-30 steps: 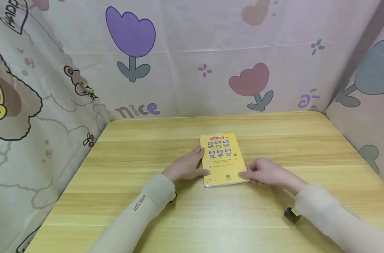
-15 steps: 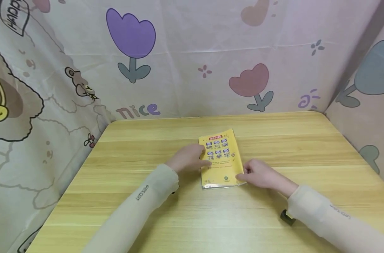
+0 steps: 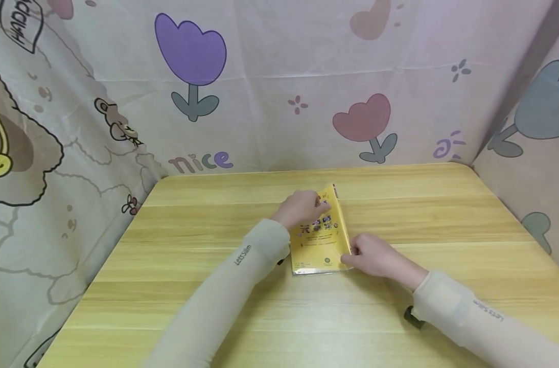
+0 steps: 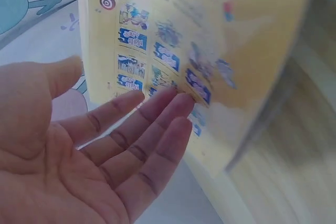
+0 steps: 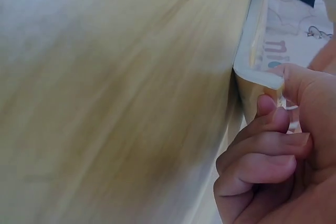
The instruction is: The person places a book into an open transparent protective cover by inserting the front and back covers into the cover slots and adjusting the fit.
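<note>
A thin yellow book (image 3: pixel 317 249) with a clear plastic cover lies near the middle of the wooden table, its right side bent upward. My right hand (image 3: pixel 376 254) pinches that raised side near the lower corner. In the right wrist view the curved edge of the book (image 5: pixel 256 80) sits between thumb and curled fingers. My left hand (image 3: pixel 300 208) is over the upper left of the book. From the left wrist, the left hand (image 4: pixel 105 145) appears with loosely extended fingers in front of the printed cover (image 4: pixel 252 30); whether the fingertips touch it, I cannot tell.
The wooden table (image 3: pixel 206 214) extends around the book on all sides. Behind it and at both sides hangs a pale cloth (image 3: pixel 270 128) printed with flowers and cartoon figures. A black device (image 3: pixel 414 317) sits under the right sleeve.
My left hand has moved from the book's left edge up and right across its top. My right hand has lifted and bent the book's right side, shifting slightly left.
</note>
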Action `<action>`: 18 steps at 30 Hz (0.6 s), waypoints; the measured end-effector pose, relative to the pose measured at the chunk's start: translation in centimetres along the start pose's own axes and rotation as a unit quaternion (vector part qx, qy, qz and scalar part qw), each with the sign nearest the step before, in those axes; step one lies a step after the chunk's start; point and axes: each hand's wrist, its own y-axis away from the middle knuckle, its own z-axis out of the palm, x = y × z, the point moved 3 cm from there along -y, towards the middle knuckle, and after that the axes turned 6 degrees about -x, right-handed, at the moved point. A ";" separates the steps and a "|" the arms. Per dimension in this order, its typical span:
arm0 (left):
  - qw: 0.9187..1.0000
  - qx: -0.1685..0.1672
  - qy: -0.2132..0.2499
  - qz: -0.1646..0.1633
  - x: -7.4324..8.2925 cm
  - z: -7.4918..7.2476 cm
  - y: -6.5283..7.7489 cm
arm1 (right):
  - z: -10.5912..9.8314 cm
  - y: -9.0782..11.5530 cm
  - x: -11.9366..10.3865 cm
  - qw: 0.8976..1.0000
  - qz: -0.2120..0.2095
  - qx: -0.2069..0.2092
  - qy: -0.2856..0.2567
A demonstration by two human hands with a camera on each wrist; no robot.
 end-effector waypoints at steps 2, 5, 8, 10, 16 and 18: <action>1.000 0.007 0.011 -0.008 0.3 -0.1 -0.5 | 0.0 0.0 -0.2 1.000 0.002 0.004 0.008; 0.999 0.014 0.030 -0.019 0.5 -0.2 -1.0 | 0.0 0.1 -0.6 1.000 0.004 0.007 0.023; 0.999 0.022 0.034 -0.025 0.6 -0.4 -1.3 | 0.0 0.1 -1.0 0.999 0.007 0.015 0.045; 0.999 0.030 0.031 -0.026 0.7 -0.6 -1.4 | 0.1 0.1 -1.1 0.998 0.008 0.021 0.066; 0.998 0.046 0.042 -0.033 1.1 -0.7 -1.7 | 0.2 0.2 -1.5 0.994 0.004 0.040 0.106; 0.997 0.050 0.043 -0.033 1.2 -0.7 -1.9 | 0.3 0.2 -1.6 0.992 0.000 0.047 0.115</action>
